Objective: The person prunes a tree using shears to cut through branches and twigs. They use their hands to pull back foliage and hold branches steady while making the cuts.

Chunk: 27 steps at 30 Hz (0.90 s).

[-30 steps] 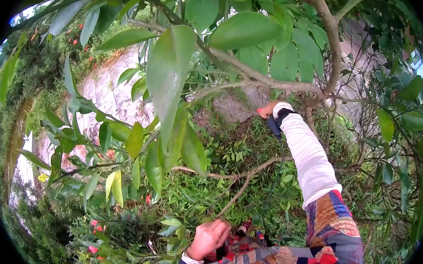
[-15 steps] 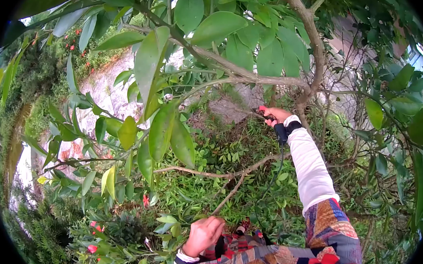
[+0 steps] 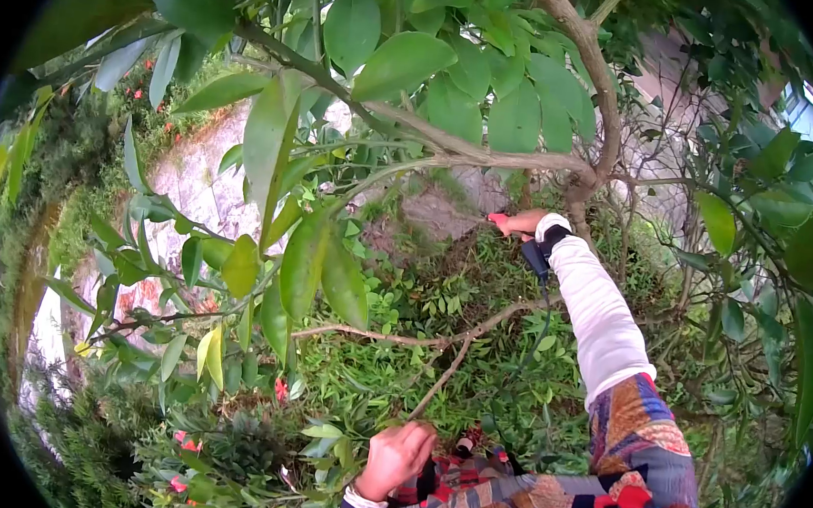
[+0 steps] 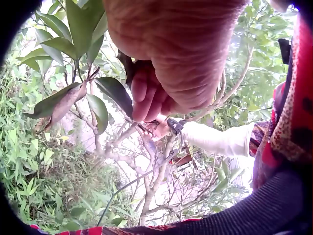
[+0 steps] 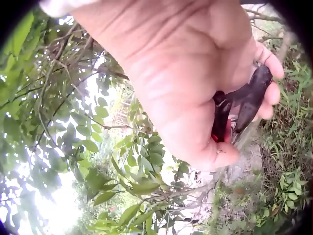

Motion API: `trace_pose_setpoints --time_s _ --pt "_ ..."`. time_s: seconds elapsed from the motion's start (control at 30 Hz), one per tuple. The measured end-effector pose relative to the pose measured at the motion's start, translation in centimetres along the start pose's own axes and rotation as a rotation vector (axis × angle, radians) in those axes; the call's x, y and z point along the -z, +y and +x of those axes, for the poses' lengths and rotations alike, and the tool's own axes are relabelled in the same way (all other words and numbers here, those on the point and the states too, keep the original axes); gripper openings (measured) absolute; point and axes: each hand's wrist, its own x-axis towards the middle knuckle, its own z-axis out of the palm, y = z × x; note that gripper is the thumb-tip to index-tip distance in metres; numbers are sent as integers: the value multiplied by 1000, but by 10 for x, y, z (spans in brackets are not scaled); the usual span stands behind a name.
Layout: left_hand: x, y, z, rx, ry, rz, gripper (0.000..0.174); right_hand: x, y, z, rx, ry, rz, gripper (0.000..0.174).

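My right hand (image 3: 523, 223) is reached out below the forked limb (image 3: 567, 162). In the right wrist view this hand (image 5: 181, 73) has its fingers and thumb curled round the black and red handles (image 5: 252, 100) of a hand tool; its working end is hidden. Low in the head view, my left hand (image 3: 396, 458) grips the end of a thin branch (image 3: 442, 381) with curled fingers. The left wrist view shows that hand (image 4: 171, 49) close up, its fingers folded against a dark stem (image 4: 127, 67) beside large leaves (image 4: 113, 93).
Broad leaves (image 3: 267, 143) hang near the camera at the upper left. A cable (image 5: 257, 10) or thin stem is not distinguishable at the right wrist view's top. Bare twigs (image 3: 661, 179) stand right of the outstretched arm. Red flowers (image 3: 281, 390) and undergrowth (image 3: 384, 300) lie below.
My right hand has turned, and the tool's dark part seen half a second ago no longer shows in the head view. The left hand stays on the branch. The head view has shifted slightly.
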Motion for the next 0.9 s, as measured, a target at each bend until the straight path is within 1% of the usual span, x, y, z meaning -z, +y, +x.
trace_pose_setpoints --time_s 0.07,0.1,0.13,0.2,0.23,0.3,0.37,0.47,0.53,0.57,0.63,0.67,0.73,0.9 --pt "1 -1 1 -2 -8 3 13 10 -6 21 5 -41 -202 44" --pt "2 -1 1 4 -11 1 13 14 -6 22 28 -32 -203 47" --pt "3 -1 2 9 -17 9 13 22 -6 22 87 -78 -266 50" --pt "3 -1 2 14 -25 15 13 26 -11 27 0 -58 -243 47" --pt "4 -1 2 6 -16 13 13 27 -11 29 -1 -59 -244 47" --pt "3 -3 2 0 -10 11 13 28 -10 32 -14 -22 -152 38" --pt "1 -6 -1 8 -25 5 14 29 -10 39 -22 -44 -172 39" --pt "3 -5 0 15 -34 8 15 27 -21 27 -15 -74 -202 39" --pt "3 -4 1 7 -36 12 15 24 -24 17 -47 10 -278 38" --pt "3 -4 1 2 -38 18 15 23 -24 20 -48 12 -278 38" --pt "2 -6 1 -2 -36 10 15 20 -19 31 -78 -49 -249 36" --pt "2 -6 1 -4 -34 1 15 21 -13 35 -78 -50 -247 36" --pt "1 -6 1 -4 -35 2 15 24 -13 27 33 -94 -139 35" --pt "1 -6 0 7 -40 14 15 25 -11 20 -11 -86 -180 33"
